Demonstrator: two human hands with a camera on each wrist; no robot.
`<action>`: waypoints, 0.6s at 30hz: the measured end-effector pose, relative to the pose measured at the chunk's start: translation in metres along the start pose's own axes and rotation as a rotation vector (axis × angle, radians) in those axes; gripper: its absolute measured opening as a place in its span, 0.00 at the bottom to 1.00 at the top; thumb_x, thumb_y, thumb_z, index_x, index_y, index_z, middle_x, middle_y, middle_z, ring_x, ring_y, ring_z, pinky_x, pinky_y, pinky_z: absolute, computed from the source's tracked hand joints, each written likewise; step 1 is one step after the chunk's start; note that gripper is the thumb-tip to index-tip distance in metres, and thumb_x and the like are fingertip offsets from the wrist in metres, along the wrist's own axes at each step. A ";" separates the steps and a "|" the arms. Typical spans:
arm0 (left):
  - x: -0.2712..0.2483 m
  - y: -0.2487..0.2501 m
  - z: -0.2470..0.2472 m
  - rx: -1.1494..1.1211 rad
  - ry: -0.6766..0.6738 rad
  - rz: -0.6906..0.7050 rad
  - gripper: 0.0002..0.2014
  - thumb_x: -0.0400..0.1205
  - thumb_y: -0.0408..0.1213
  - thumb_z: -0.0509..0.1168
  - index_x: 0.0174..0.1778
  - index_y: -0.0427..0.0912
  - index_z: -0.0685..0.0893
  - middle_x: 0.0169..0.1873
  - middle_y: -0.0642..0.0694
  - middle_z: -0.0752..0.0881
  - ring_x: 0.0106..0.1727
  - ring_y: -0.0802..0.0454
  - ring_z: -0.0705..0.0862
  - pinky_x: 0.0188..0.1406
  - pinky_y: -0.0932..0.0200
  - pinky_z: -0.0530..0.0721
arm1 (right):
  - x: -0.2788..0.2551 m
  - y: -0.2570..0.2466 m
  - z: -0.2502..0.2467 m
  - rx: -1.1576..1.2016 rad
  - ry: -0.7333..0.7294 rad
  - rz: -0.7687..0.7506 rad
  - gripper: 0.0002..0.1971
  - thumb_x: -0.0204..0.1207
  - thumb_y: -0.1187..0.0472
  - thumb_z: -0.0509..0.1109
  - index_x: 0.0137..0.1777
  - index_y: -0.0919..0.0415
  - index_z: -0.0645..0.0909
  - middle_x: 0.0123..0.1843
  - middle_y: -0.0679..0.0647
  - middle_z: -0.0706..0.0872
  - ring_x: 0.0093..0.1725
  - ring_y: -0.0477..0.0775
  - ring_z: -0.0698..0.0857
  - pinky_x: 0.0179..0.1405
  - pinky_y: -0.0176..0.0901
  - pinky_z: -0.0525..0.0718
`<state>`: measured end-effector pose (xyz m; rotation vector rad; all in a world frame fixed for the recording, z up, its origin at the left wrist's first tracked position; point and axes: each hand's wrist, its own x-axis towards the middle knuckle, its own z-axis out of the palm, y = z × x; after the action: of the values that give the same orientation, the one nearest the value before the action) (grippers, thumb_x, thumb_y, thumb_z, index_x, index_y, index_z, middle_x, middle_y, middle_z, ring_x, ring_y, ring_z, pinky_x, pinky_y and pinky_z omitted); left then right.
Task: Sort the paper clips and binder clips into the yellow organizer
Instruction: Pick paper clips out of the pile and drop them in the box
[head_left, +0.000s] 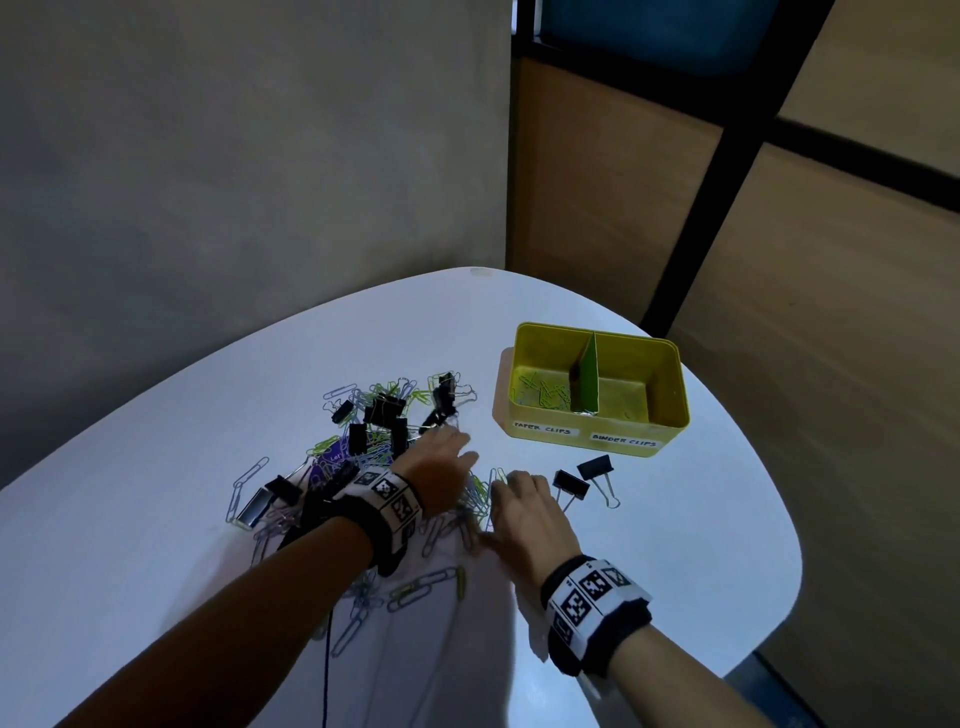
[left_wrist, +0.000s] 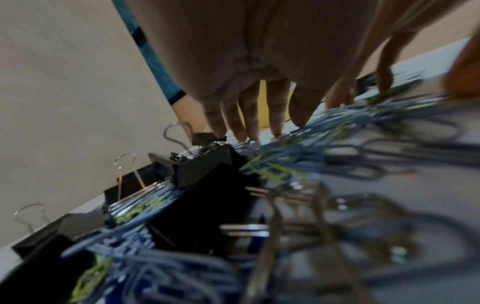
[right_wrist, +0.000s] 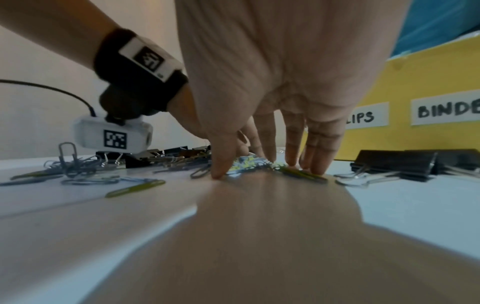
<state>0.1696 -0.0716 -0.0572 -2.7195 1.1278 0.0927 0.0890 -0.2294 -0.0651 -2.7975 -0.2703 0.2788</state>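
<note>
A mixed pile of black binder clips and blue and green paper clips (head_left: 374, 426) lies mid-table. My left hand (head_left: 457, 452) reaches over its right edge, and its straight fingers (left_wrist: 249, 123) touch the clips. My right hand (head_left: 511, 493) presses straight fingers (right_wrist: 293, 148) and thumb down on a small heap of paper clips (right_wrist: 249, 162) between the two hands. The yellow organizer (head_left: 582, 439) stands to the right behind them. Its left compartment, labelled paper clips, holds several paper clips (head_left: 545, 395). Two black binder clips (head_left: 570, 483) lie just right of my right hand.
Loose paper clips (head_left: 421, 587) are scattered toward the near edge of the white table (head_left: 701, 519). A black cable (head_left: 327, 675) hangs from my left wrist. A grey wall and a wooden partition stand behind the table.
</note>
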 end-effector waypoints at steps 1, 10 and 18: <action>-0.003 0.003 -0.002 0.008 0.003 0.030 0.09 0.70 0.40 0.57 0.34 0.44 0.82 0.35 0.43 0.86 0.39 0.42 0.84 0.38 0.52 0.84 | -0.001 0.003 -0.001 0.015 -0.002 -0.004 0.25 0.72 0.47 0.71 0.64 0.61 0.74 0.64 0.59 0.75 0.65 0.63 0.72 0.65 0.51 0.74; -0.024 -0.008 -0.018 -0.491 -0.057 -0.123 0.14 0.82 0.30 0.55 0.57 0.43 0.82 0.55 0.42 0.85 0.59 0.42 0.80 0.58 0.48 0.79 | -0.003 0.003 -0.003 0.072 -0.053 -0.081 0.25 0.73 0.53 0.72 0.69 0.59 0.74 0.72 0.57 0.71 0.70 0.61 0.69 0.70 0.48 0.70; -0.012 -0.029 -0.016 -0.294 -0.157 -0.284 0.20 0.79 0.28 0.57 0.67 0.45 0.74 0.68 0.42 0.74 0.67 0.41 0.71 0.59 0.42 0.76 | -0.013 0.007 -0.002 0.074 -0.030 -0.053 0.28 0.74 0.50 0.71 0.71 0.58 0.69 0.72 0.57 0.70 0.70 0.61 0.68 0.70 0.50 0.71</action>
<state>0.1808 -0.0463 -0.0350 -3.0315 0.7253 0.4536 0.0785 -0.2393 -0.0630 -2.7111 -0.3332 0.3127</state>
